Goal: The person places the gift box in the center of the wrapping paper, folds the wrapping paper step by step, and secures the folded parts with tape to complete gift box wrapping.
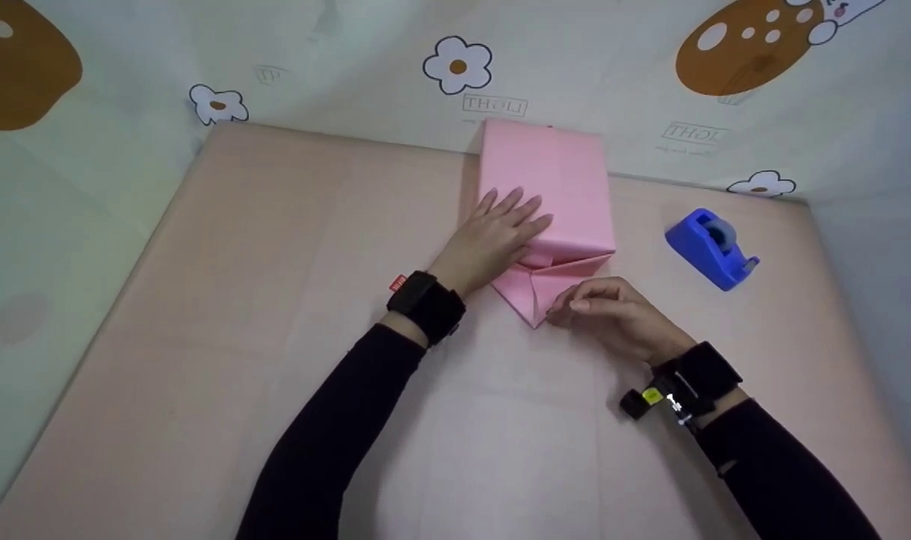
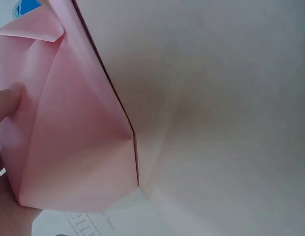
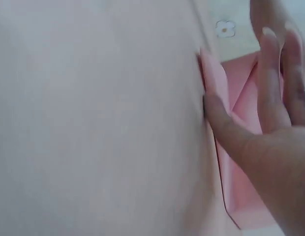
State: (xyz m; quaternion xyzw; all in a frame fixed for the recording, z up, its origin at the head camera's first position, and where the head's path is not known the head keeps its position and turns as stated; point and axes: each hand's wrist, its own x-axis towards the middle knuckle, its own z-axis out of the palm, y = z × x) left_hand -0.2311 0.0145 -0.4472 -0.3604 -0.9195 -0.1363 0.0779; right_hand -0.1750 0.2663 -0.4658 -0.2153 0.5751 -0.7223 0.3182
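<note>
A box wrapped in pink paper [image 1: 545, 172] lies against the back wall of the table. At its near end, folded paper forms a pointed flap [image 1: 517, 291] that sticks out toward me. My left hand [image 1: 485, 244] rests on the box's near left part, its fingers spread over the top. In the left wrist view, the left thumb [image 2: 9, 102] lies against the creased paper of the end. Close by the flap's tip is my right hand [image 1: 613, 311], its fingers loosely bent. The right wrist view has the right thumb [image 3: 224, 118] overlapping the flap's edge, with the other fingers extended.
A blue tape dispenser [image 1: 707, 251] with a roll in it stands right of the box. A pale pink cover [image 1: 275, 247] lies over the table. Behind the table hangs a white cloth [image 1: 350, 82] printed with flowers.
</note>
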